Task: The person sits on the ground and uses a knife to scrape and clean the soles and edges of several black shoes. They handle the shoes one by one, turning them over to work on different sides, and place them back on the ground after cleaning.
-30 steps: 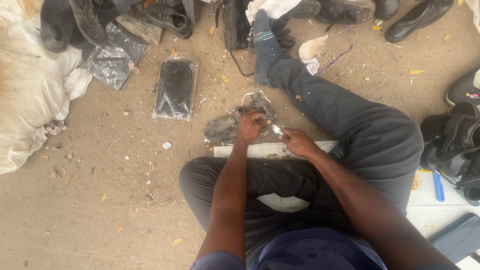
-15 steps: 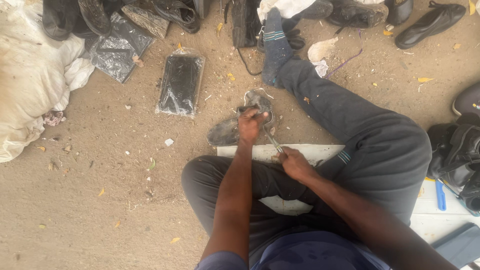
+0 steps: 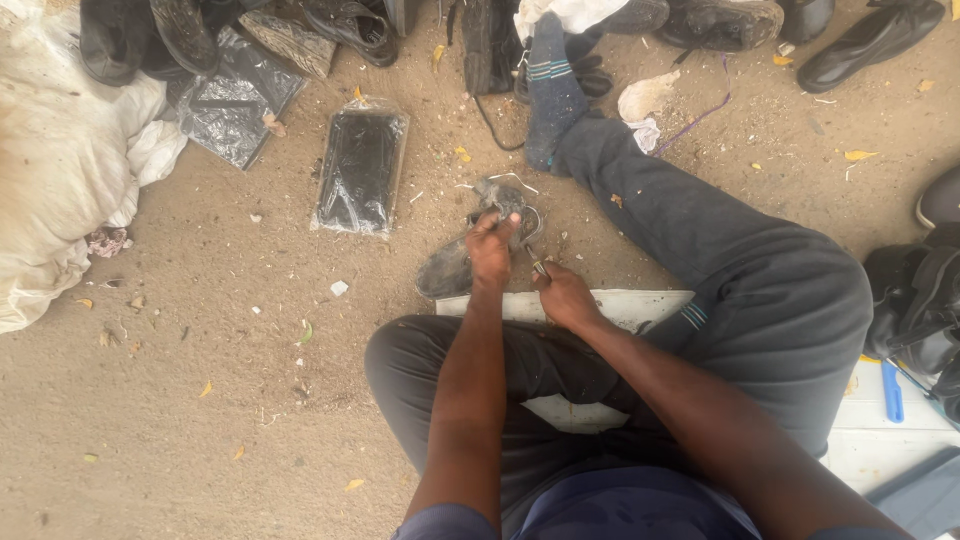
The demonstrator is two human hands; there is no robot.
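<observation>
Person sits on ground w/ shoe point(image 3: 470, 255) in front of knees, left hand point(image 3: 492, 250) on it, right hand point(image 3: 565, 297) just beside, to its right. Board point(image 3: 620, 305) lies under the legs, behind the shoe. Flat packet point(image 3: 360, 167) lies left of shoe, further out; 2nd packet point(image 3: 235, 105) left of that. Sack point(image 3: 60, 170) at far left. Row of shoes point(image 3: 720, 20) along far edge. Sock foot point(image 3: 548, 85) points at that row.
</observation>
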